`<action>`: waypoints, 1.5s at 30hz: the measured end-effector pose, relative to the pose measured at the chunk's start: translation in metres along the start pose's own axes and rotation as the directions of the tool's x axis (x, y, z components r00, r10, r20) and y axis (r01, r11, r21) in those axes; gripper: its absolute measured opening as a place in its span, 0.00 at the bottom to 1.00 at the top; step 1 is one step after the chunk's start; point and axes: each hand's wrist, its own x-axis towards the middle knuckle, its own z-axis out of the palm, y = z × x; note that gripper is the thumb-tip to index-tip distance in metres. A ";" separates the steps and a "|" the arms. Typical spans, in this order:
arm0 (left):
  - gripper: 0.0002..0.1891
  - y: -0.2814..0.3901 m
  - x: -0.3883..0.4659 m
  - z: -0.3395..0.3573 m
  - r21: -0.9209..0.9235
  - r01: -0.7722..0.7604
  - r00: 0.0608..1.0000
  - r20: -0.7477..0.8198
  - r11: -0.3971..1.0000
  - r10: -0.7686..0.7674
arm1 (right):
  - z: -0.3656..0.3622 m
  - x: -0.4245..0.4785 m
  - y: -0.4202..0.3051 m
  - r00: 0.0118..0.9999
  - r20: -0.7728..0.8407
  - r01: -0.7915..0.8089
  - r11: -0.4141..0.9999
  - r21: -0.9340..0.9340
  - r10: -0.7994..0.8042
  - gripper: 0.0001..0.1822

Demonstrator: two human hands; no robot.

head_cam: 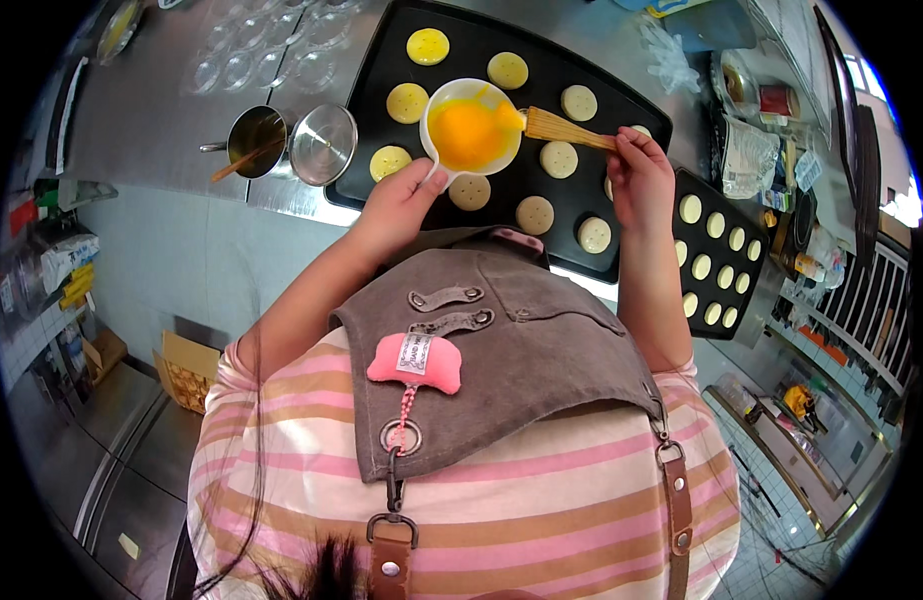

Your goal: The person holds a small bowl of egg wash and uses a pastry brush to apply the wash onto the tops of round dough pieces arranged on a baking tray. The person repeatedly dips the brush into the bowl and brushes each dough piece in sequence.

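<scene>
My left hand (403, 196) grips the short handle of a white bowl (428, 135) that holds orange-yellow liquid, likely beaten egg. My right hand (640, 169) pinches the wooden handle of a pastry brush (570, 129), whose bristle end is over the bowl's right side, coated with the liquid. Both are above a large black baking tray (611, 82) bearing rows of round, flat dough pieces with small holes. Pieces on the left, such as one glossy dough round (428, 46), are yellow; a dough round (579, 103) farther right is pale and matt.
Left of the tray stand a metal pot (257, 142) with a wooden-handled utensil in it and a round metal lid (324, 144). Clear plastic moulded packaging (270, 45) lies behind them. A smaller black tray (720, 262) with pale dough rounds is at the right.
</scene>
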 end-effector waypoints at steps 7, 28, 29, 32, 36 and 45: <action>0.19 -0.011 0.018 0.005 -0.112 -0.013 1.000 0.017 0.994 0.015 | -0.009 0.021 0.005 1.000 0.028 -0.012 0.997 0.082 0.009 0.05; 0.19 -0.016 0.029 0.000 -0.134 -0.009 0.999 0.029 0.991 0.013 | -0.011 0.031 0.008 0.997 0.071 -0.033 0.991 0.129 0.024 0.05; 0.19 -0.019 0.030 0.000 -0.145 -0.010 1.000 0.022 0.989 0.013 | -0.011 0.031 0.008 0.997 0.068 -0.037 0.990 0.135 0.028 0.05; 0.19 -0.024 0.031 0.000 -0.168 -0.010 1.000 0.004 0.986 0.011 | -0.012 0.034 0.009 0.997 0.057 -0.056 0.987 0.154 0.048 0.05; 0.18 -0.020 0.030 -0.002 -0.172 -0.025 1.000 -0.012 0.985 0.023 | -0.012 0.034 0.009 0.996 0.057 -0.071 0.984 0.161 0.062 0.05; 0.20 -0.006 0.023 -0.005 -0.067 -0.072 0.996 -0.064 0.995 0.068 | -0.009 0.032 0.009 1.000 0.007 0.022 0.999 0.044 -0.022 0.05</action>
